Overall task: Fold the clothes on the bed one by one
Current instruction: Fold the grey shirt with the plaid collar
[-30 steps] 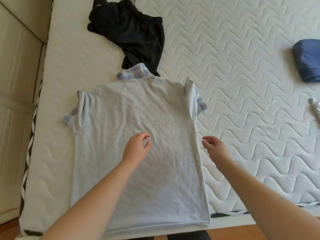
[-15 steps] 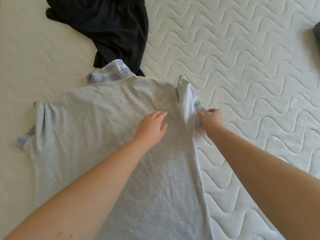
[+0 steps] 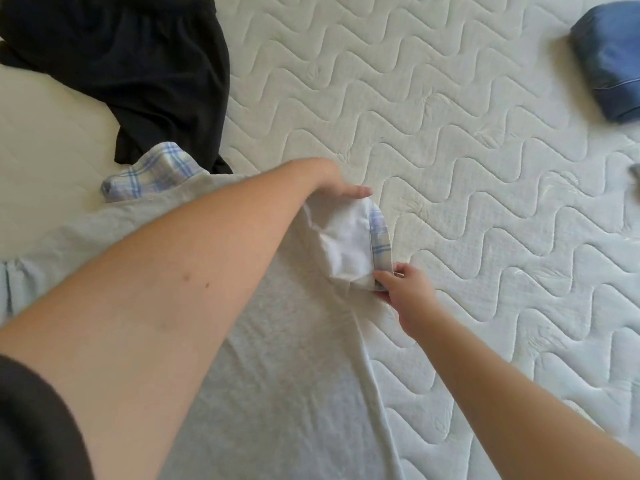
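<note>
Two hands straighten the right sleeve of a grey shirt before folding it.

The right hand (image 3: 403, 289) pinches the sleeve's (image 3: 349, 244) plaid-trimmed cuff; the left hand (image 3: 341, 190), fingers flat together, presses the shoulder at 12 o'clock from it. The grey shirt (image 3: 277, 358) lies flat on the bed (image 3: 485, 168). Best to tension the sleeve smooth, then fold it inward. Black clothing (image 3: 145, 71) lies at 11 o'clock.

A home bedroom: a bare quilted mattress (image 3: 450, 133) with loose clothes, black garment (image 3: 145, 71) beyond the grip.
</note>
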`<state>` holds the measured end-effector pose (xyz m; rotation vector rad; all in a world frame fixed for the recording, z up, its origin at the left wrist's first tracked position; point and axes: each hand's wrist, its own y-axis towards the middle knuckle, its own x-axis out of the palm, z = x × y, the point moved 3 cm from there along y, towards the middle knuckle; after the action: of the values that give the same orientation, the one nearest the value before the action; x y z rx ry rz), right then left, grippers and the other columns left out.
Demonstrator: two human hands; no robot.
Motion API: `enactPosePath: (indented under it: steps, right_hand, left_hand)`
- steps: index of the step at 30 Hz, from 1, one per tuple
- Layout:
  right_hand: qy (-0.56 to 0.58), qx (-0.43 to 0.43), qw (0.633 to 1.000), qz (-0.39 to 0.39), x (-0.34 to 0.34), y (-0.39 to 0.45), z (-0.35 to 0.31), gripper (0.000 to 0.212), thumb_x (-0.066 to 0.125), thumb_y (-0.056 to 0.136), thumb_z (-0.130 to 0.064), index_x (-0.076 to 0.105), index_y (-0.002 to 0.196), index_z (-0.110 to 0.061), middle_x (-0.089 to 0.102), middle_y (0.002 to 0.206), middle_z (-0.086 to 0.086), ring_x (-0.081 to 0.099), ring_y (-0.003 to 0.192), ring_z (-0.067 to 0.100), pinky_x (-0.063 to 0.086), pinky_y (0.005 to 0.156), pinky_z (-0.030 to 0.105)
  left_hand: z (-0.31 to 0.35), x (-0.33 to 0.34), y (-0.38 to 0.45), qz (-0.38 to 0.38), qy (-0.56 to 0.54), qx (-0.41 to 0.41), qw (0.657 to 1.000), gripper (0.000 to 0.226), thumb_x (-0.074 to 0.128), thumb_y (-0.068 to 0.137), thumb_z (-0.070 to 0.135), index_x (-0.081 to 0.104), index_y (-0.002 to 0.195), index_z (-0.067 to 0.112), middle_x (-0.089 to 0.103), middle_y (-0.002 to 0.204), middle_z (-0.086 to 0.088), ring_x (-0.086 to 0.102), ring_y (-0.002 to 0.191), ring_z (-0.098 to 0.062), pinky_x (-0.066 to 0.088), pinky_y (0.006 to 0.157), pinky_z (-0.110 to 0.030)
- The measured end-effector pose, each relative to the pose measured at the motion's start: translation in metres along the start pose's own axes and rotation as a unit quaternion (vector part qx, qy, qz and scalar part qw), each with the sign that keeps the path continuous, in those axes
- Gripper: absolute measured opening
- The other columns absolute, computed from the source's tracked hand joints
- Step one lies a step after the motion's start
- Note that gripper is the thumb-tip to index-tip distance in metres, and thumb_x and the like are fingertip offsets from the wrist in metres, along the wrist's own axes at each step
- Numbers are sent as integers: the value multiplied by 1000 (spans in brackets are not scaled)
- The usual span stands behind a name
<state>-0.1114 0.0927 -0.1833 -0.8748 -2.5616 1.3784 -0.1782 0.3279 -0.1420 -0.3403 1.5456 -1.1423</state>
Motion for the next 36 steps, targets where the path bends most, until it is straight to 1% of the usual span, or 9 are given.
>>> enactPosePath:
  steps: [2, 5, 9, 12, 15, 17, 21, 29, 36]
  right_hand:
    - [45, 0, 999, -13, -3, 0, 1, 14, 63, 86, 1, 55, 87, -10, 64, 72, 2, 65, 76, 23, 54, 92, 47]
    - [132, -14, 990, -51, -8, -3, 2, 25, 58, 83, 13, 54, 89, -11, 69, 70, -1, 65, 70, 19, 51, 92, 46]
    - [163, -1, 984, -75, -12, -9, 8, 41, 70, 81, 6, 58, 111, -21, 76, 94, 6, 73, 84, 22, 57, 78, 33]
    - [27, 9, 997, -65, -14, -8, 11, 22, 76, 84, -14, 69, 105, -15, 76, 87, 2, 73, 80, 18, 60, 71, 30]
    - [-133, -38, 990, 15, -20, -2, 10, 9, 74, 85, -26, 70, 89, -18, 73, 83, 0, 68, 74, 18, 57, 75, 40]
    - [-151, -66, 985, 49, -22, 0, 9, 9, 71, 87, -27, 67, 87, -19, 71, 81, -2, 67, 73, 17, 57, 75, 41]
    - [-154, -82, 980, 93, -27, 3, 9, 7, 67, 91, -25, 64, 88, -20, 70, 77, -4, 68, 64, 10, 56, 71, 37]
    - [-301, -93, 935, 162, -33, -2, 3, 30, 62, 88, -50, 47, 92, -25, 51, 79, -14, 53, 76, 14, 36, 60, 33]
    - [-277, -257, 920, 106, 5, -26, -6, 7, 54, 95, -35, 53, 99, -29, 57, 80, -11, 54, 73, 5, 38, 61, 30]
  left_hand:
    - [14, -1, -1, -20, 44, 36, 998, 89, 50, 76, 82, 59, 131, 13, 59, 132, -10, 56, 119, -31, 44, 101, -40]
    - [25, 0, 2, 14, 40, 88, 995, 39, 70, 86, 39, 63, 117, 15, 66, 118, -7, 61, 98, -24, 48, 80, -32]
    - [38, -4, 4, 45, -93, 133, 986, 37, 61, 88, 8, 62, 123, 17, 66, 119, -6, 62, 106, -24, 51, 93, -36]
    - [44, -1, 10, -5, -175, 155, 972, 40, 63, 89, 12, 59, 128, 22, 64, 121, -5, 61, 107, -21, 50, 98, -36]
    - [48, 2, 20, 17, -69, 165, 984, 39, 69, 88, 25, 61, 126, 19, 65, 114, 0, 63, 106, -21, 51, 91, -33]
    - [52, 3, 26, 91, -38, 175, 980, 30, 67, 89, 24, 66, 118, 14, 68, 113, -5, 63, 103, -24, 48, 85, -30]
    - [55, 11, 33, 155, -134, 189, 960, 18, 64, 91, 16, 68, 109, 16, 68, 105, -3, 62, 102, -22, 39, 76, -22]
    - [51, 32, 29, 279, -98, 160, 942, 34, 64, 91, 32, 56, 123, 23, 57, 123, 0, 50, 119, -22, 37, 97, -37]
    - [-5, 58, -30, 337, -181, 171, 908, 35, 48, 97, 8, 58, 129, 13, 60, 128, -6, 54, 117, -24, 41, 100, -39]
